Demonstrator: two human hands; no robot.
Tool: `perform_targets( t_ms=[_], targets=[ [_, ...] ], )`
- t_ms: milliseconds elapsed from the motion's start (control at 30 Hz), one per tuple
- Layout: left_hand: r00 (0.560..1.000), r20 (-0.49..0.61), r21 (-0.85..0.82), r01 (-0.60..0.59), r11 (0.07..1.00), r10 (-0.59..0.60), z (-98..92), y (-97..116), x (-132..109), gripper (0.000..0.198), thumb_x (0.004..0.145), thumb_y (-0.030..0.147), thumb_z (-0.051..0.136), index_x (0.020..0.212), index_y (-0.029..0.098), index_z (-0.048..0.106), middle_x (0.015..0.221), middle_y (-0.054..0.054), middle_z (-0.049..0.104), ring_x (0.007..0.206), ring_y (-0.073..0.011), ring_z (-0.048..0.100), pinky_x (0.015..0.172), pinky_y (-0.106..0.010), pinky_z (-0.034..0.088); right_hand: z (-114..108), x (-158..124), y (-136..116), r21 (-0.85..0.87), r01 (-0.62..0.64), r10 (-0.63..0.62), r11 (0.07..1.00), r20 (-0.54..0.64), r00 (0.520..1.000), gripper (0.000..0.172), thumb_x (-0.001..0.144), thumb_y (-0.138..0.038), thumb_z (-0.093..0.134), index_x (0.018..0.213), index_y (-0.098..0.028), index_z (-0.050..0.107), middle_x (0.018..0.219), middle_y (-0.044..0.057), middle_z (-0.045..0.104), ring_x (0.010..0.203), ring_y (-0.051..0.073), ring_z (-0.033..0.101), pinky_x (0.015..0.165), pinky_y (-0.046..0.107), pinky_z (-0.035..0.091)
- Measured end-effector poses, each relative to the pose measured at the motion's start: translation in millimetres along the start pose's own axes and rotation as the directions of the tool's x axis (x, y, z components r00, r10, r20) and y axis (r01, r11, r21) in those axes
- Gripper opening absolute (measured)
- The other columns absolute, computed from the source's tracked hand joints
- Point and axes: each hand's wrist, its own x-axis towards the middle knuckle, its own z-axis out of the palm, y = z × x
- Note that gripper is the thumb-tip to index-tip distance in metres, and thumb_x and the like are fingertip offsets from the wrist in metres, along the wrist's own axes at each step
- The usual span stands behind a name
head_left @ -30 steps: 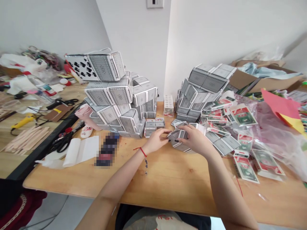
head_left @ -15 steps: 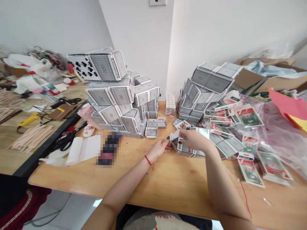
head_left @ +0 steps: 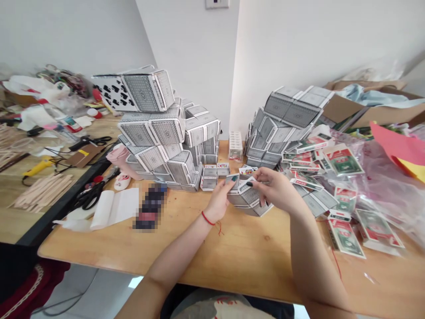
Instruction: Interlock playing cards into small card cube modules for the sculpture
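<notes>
Both of my hands hold a small block made of grey-backed playing cards (head_left: 249, 200) just above the wooden table (head_left: 212, 248). My left hand (head_left: 219, 201) grips its left end, thumb and fingers closed on it. From the right, my right hand (head_left: 275, 188) pinches its top with fingers closed. A red string bracelet circles my left wrist. Loose cards lie on the table just behind the block.
A tall stack of card blocks (head_left: 162, 133) stands at the back left, another stack (head_left: 282, 119) at the back right. Packaged card decks (head_left: 341, 161) and plastic bags spread to the right. Scissors (head_left: 91, 192), white paper (head_left: 113, 206) and a blurred dark object (head_left: 149, 207) lie left.
The card block has been lifted off the table and turned between my hands. My left hand moved in from beside it to grip its left end.
</notes>
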Motion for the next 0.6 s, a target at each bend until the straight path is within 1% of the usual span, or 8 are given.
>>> perform_targets(
  t_ms=[33,100,167,267,333,433,533,600],
  targets=[
    [0.999,0.007,0.023,-0.044,0.999,0.043,2.5,10.7,2.2,0.025,0.069,0.037,0.065,0.081,0.016,0.062,0.080,-0.002,0.067,0.075,-0.0141,0.061,0.070,-0.026,0.046,0.2,-0.4,-1.8,0.071,0.009,-0.008,0.997,-0.019,1.000,0.017,0.075,-0.036,0.055,0.076,-0.021,0.049,0.056,-0.004,0.058,0.031,0.009,0.049,0.033,0.020,0.029],
    [0.991,0.064,0.117,-0.128,0.985,0.121,6.3,35.1,6.0,0.023,0.068,0.033,0.066,0.081,0.015,0.063,0.082,-0.002,0.067,0.076,-0.0143,0.061,0.072,-0.026,0.045,0.6,-0.8,-4.7,0.169,0.051,-0.037,0.984,-0.084,0.996,0.023,0.072,-0.040,0.060,0.076,-0.019,0.052,0.053,-0.004,0.056,0.035,0.009,0.048,0.035,0.020,0.030],
    [0.975,0.125,0.224,-0.206,0.953,0.181,8.7,59.7,7.8,0.026,0.067,0.031,0.067,0.087,0.014,0.062,0.087,-0.003,0.067,0.077,-0.0150,0.060,0.072,-0.027,0.045,1.5,-1.3,-7.0,0.208,0.098,-0.063,0.973,-0.169,0.984,0.027,0.069,-0.042,0.064,0.076,-0.018,0.055,0.053,-0.002,0.056,0.042,0.010,0.050,0.040,0.020,0.035],
    [0.948,0.133,0.339,-0.318,0.886,0.289,10.4,86.1,6.9,0.023,0.066,0.026,0.068,0.083,0.013,0.060,0.080,-0.001,0.065,0.074,-0.0141,0.059,0.071,-0.026,0.044,5.3,-2.0,-9.9,0.246,0.141,-0.083,0.959,-0.232,0.969,0.029,0.067,-0.043,0.067,0.075,-0.018,0.056,0.062,0.001,0.061,0.055,0.013,0.055,0.049,0.024,0.041],
    [0.933,0.118,0.369,-0.359,0.857,0.340,10.5,93.1,5.8,0.021,0.067,0.026,0.067,0.082,0.014,0.059,0.078,0.000,0.064,0.072,-0.0132,0.058,0.069,-0.026,0.043,9.3,-2.2,-11.6,0.283,0.173,-0.106,0.943,-0.236,0.966,0.029,0.067,-0.044,0.066,0.070,-0.018,0.054,0.068,0.003,0.063,0.063,0.016,0.056,0.055,0.026,0.044],
    [0.939,0.132,0.355,-0.343,0.870,0.316,9.5,91.6,6.9,0.020,0.069,0.027,0.065,0.083,0.014,0.059,0.077,-0.001,0.064,0.072,-0.0134,0.058,0.068,-0.025,0.043,15.5,-1.6,-12.3,0.327,0.199,-0.127,0.924,-0.229,0.965,0.030,0.070,-0.045,0.064,0.065,-0.020,0.048,0.076,0.003,0.063,0.071,0.016,0.056,0.060,0.027,0.044],
    [0.951,0.174,0.332,-0.300,0.894,0.255,8.3,86.2,10.6,0.020,0.070,0.027,0.064,0.084,0.014,0.060,0.079,-0.002,0.064,0.071,-0.0138,0.058,0.068,-0.026,0.044,20.4,0.2,-9.7,0.371,0.168,-0.087,0.913,-0.224,0.971,0.030,0.072,-0.043,0.062,0.064,-0.021,0.043,0.069,0.000,0.058,0.060,0.012,0.051,0.055,0.023,0.040],
    [0.952,0.187,0.340,-0.293,0.894,0.241,7.6,84.3,12.8,0.018,0.071,0.027,0.063,0.083,0.014,0.060,0.078,-0.002,0.064,0.071,-0.0133,0.058,0.068,-0.025,0.044,22.8,1.8,-7.0,0.398,0.171,-0.073,0.901,-0.249,0.966,0.029,0.073,-0.041,0.061,0.064,-0.020,0.042,0.064,-0.002,0.053,0.054,0.010,0.045,0.052,0.022,0.036]
  ],
)
